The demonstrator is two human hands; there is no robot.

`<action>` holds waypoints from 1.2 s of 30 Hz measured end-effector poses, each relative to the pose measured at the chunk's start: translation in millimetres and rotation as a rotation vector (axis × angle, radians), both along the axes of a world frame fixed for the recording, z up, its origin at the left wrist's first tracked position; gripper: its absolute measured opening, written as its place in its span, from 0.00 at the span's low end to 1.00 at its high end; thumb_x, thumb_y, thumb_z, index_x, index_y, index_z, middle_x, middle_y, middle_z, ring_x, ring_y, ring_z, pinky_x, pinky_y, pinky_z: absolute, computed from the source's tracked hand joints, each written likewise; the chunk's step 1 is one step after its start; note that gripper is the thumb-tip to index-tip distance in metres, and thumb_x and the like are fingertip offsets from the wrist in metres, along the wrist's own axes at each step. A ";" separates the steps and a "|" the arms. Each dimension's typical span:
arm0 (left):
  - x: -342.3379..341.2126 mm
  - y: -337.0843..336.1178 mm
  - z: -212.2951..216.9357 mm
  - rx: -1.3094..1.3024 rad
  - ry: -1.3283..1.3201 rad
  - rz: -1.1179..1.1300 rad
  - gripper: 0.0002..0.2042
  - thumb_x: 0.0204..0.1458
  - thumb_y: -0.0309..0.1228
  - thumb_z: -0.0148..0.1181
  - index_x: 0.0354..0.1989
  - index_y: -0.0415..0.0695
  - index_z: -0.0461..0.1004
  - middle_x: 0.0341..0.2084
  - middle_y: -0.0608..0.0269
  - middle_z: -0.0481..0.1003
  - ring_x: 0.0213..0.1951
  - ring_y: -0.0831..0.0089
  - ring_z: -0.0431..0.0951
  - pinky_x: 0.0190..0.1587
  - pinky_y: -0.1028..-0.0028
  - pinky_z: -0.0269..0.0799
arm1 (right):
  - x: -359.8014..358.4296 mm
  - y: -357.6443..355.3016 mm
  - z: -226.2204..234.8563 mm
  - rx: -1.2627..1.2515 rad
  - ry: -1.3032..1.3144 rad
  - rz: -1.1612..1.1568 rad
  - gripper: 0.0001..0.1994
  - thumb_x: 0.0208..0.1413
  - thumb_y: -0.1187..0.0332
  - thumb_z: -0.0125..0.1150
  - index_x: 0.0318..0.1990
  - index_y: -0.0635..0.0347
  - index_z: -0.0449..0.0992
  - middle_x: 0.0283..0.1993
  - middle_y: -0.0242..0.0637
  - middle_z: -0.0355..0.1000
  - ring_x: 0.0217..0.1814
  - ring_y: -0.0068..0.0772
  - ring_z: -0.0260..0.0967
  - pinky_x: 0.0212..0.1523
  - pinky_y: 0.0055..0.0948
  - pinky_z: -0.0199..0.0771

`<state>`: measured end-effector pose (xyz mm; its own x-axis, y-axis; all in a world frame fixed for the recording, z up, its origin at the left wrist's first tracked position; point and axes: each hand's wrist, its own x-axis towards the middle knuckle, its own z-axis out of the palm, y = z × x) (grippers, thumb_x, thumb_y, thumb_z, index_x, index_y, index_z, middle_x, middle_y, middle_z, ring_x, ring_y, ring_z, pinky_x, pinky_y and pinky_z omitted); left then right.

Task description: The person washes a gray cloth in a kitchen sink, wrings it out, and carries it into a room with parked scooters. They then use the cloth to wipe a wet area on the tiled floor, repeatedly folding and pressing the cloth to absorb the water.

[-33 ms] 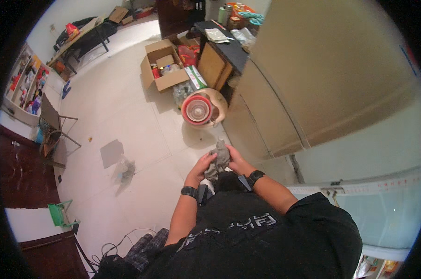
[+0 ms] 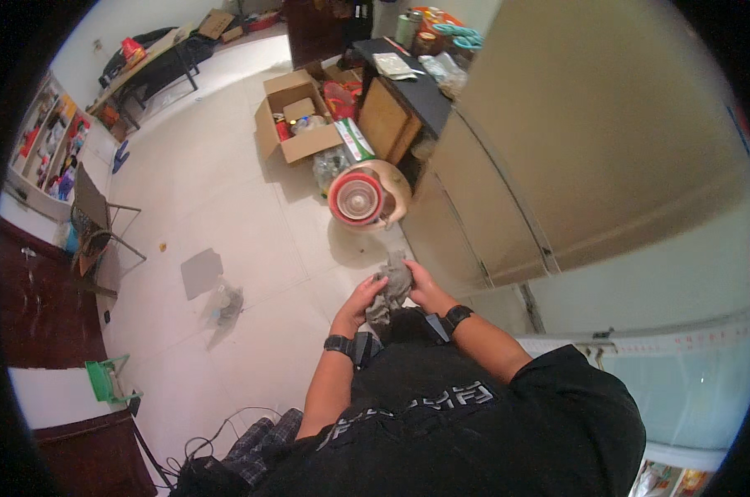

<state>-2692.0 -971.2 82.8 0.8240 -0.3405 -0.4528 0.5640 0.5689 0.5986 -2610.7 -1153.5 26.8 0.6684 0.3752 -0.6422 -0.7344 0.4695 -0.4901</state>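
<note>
A crumpled grey cloth [image 2: 396,283] is bunched between my two hands, in front of my black shirt. My left hand [image 2: 360,301] grips its left side, with the thumb on top of it. On the right side, my right hand [image 2: 425,290] has its fingers closed on the same cloth. Part of the fingers is hidden behind the folds. Just beyond, a rounded beige container [image 2: 396,186] with a red-rimmed round top [image 2: 358,199] stands on the tiled floor, apart from both hands.
Tall cabinet-like panels [image 2: 590,141] rise close on my right. Ahead are an open cardboard box [image 2: 309,142] with packages inside and a dark table [image 2: 420,95]. A chair [image 2: 93,215], a green stool [image 2: 106,381] and a clear plastic bag [image 2: 226,305] are on the left.
The surroundings have shifted slightly in view. The grey cloth's folds look a little different, and both hands still hold it.
</note>
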 end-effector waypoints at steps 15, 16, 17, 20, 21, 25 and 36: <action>148.6 325.5 -112.9 0.291 0.387 0.662 0.17 0.60 0.33 0.62 0.54 0.38 0.74 0.41 0.59 0.78 0.44 0.66 0.79 0.45 0.64 0.76 | 254.4 321.6 -87.1 -0.234 0.006 0.198 0.10 0.58 0.70 0.63 0.46 0.61 0.76 0.43 0.38 0.75 0.47 0.35 0.72 0.48 0.35 0.72; 160.8 334.1 -105.4 0.295 0.423 0.787 0.17 0.60 0.33 0.62 0.55 0.38 0.73 0.42 0.58 0.78 0.45 0.66 0.78 0.46 0.63 0.76 | 270.9 338.7 -79.7 -0.306 -0.005 0.216 0.11 0.57 0.69 0.64 0.47 0.61 0.76 0.43 0.37 0.75 0.47 0.34 0.72 0.48 0.34 0.71; 179.4 350.2 -100.5 0.309 0.438 0.920 0.18 0.61 0.33 0.61 0.57 0.38 0.71 0.43 0.57 0.78 0.46 0.65 0.78 0.47 0.63 0.76 | 288.9 363.6 -69.9 -0.370 -0.042 0.212 0.13 0.56 0.69 0.65 0.47 0.61 0.76 0.43 0.37 0.75 0.47 0.33 0.71 0.49 0.33 0.70; 197.1 412.7 -120.2 0.282 0.408 1.161 0.20 0.63 0.34 0.60 0.60 0.39 0.68 0.47 0.57 0.77 0.47 0.64 0.78 0.47 0.63 0.77 | 322.8 437.9 -37.5 -0.546 -0.286 0.081 0.15 0.56 0.69 0.66 0.50 0.62 0.75 0.43 0.34 0.74 0.46 0.29 0.69 0.49 0.30 0.68; 207.1 427.7 -120.6 0.257 0.404 1.202 0.20 0.63 0.35 0.60 0.59 0.39 0.68 0.48 0.56 0.77 0.47 0.64 0.78 0.48 0.62 0.77 | 337.4 454.8 -33.2 -0.610 -0.379 0.006 0.16 0.56 0.70 0.66 0.50 0.63 0.75 0.43 0.33 0.73 0.46 0.27 0.68 0.48 0.29 0.68; 235.8 486.9 -134.5 0.143 0.328 1.268 0.21 0.63 0.38 0.61 0.60 0.44 0.65 0.54 0.57 0.74 0.50 0.64 0.78 0.49 0.63 0.77 | 406.0 489.7 -74.0 -0.768 -0.679 0.026 0.20 0.57 0.68 0.67 0.55 0.64 0.73 0.46 0.34 0.72 0.49 0.28 0.66 0.52 0.29 0.67; 472.7 739.7 -136.6 0.394 0.678 1.607 0.38 0.62 0.40 0.59 0.73 0.36 0.47 0.65 0.43 0.63 0.62 0.53 0.68 0.64 0.57 0.65 | 636.9 633.1 -72.3 -0.410 -0.063 -0.328 0.17 0.62 0.75 0.60 0.55 0.51 0.64 0.46 0.35 0.67 0.40 0.32 0.69 0.35 0.30 0.78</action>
